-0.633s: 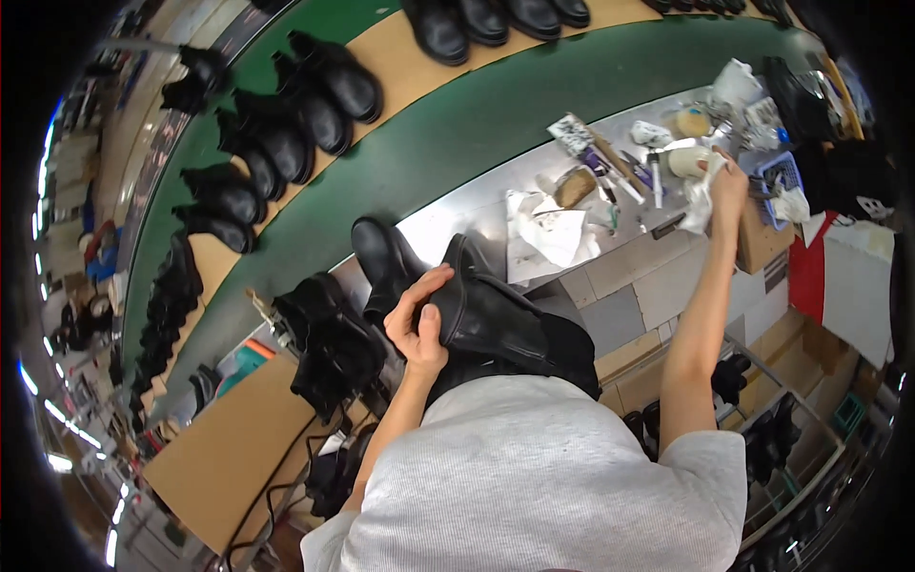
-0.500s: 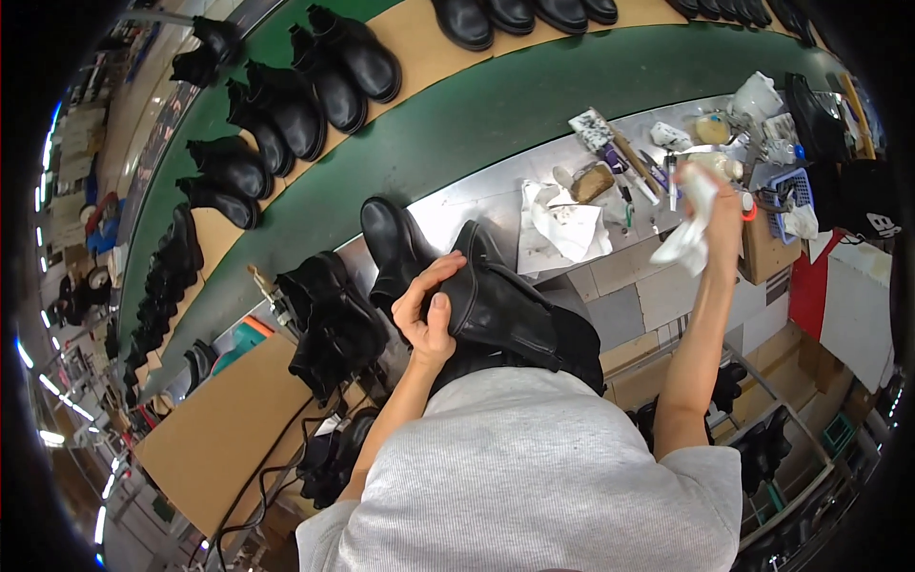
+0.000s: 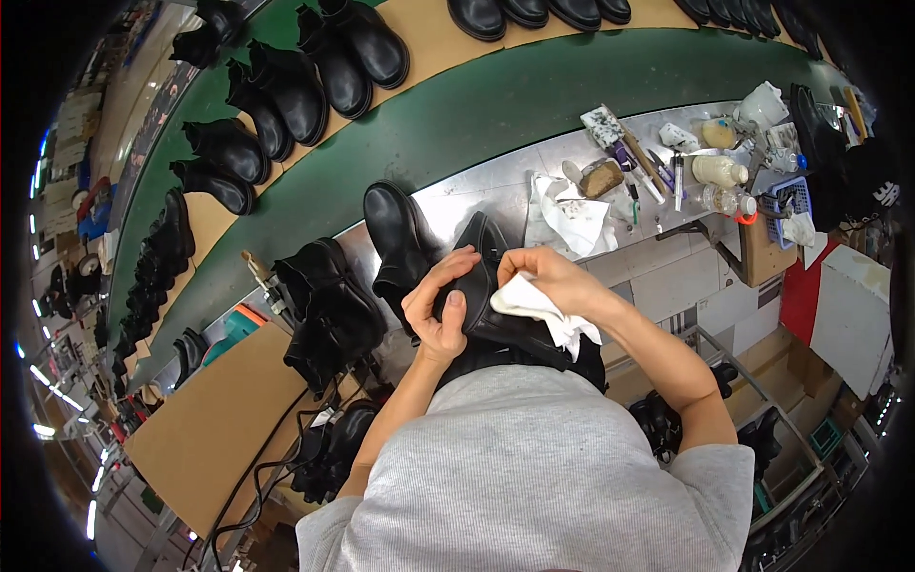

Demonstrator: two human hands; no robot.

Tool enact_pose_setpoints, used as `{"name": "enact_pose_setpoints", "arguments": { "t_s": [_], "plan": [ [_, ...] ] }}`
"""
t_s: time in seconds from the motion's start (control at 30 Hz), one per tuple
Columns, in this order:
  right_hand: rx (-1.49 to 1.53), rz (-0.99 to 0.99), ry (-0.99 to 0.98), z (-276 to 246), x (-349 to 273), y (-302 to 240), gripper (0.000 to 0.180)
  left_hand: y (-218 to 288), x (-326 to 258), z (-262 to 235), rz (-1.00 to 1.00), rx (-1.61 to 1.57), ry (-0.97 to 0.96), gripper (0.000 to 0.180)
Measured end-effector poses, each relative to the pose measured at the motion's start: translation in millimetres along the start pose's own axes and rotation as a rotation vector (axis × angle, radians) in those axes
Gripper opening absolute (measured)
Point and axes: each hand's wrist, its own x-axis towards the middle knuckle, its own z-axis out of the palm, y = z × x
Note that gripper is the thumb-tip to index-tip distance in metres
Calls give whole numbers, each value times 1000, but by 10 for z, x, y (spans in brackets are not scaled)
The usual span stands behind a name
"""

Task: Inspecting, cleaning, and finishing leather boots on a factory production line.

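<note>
Close in front of my body, a black leather boot (image 3: 488,319) is gripped by my left hand (image 3: 440,303), its fingers and thumb wrapped round the toe end. My right hand (image 3: 551,278) pinches a white cloth (image 3: 534,307) and presses it against the boot's upper. Part of the boot lies hidden behind that hand and the cloth. Another black boot (image 3: 391,224) stands just beyond my left hand on the metal bench edge. Farther left, a pair of black boots (image 3: 329,310) sits together.
Rows of black boots (image 3: 295,95) stand on cardboard along the green conveyor (image 3: 496,100). On the metal bench (image 3: 477,200) lie a crumpled white cloth (image 3: 577,224), a brown block (image 3: 602,178), brushes and plastic bottles (image 3: 720,172). A cardboard sheet (image 3: 214,429) is at my left.
My right hand has come from the bottles at the right of the bench down to the boot, bringing the white cloth onto its leather. My left hand keeps its hold.
</note>
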Motion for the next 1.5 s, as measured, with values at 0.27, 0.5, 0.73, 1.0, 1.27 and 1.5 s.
{"name": "enact_pose_setpoints", "arguments": {
  "t_s": [0.27,0.5,0.73,1.0,1.27,1.5],
  "plan": [
    [-488,-171,230,288,-78,-22,22,-14,-24,-20,41,-16,52,29],
    [21,-30,-38,-23,145,136,11,6,-19,-29,47,9,30,28],
    [-89,-112,32,-138,378,213,10,221,-23,-144,-44,484,-122,41],
    [-208,-641,733,-452,-154,-205,19,246,-356,-46,-595,-97,147,46],
    [-6,-601,866,-1240,-469,-188,28,5,-608,-113,-902,-137,82,49],
    [-1090,-396,1352,-2042,-458,-16,39,250,-457,-572,-696,248,150,39]
  ]
}}
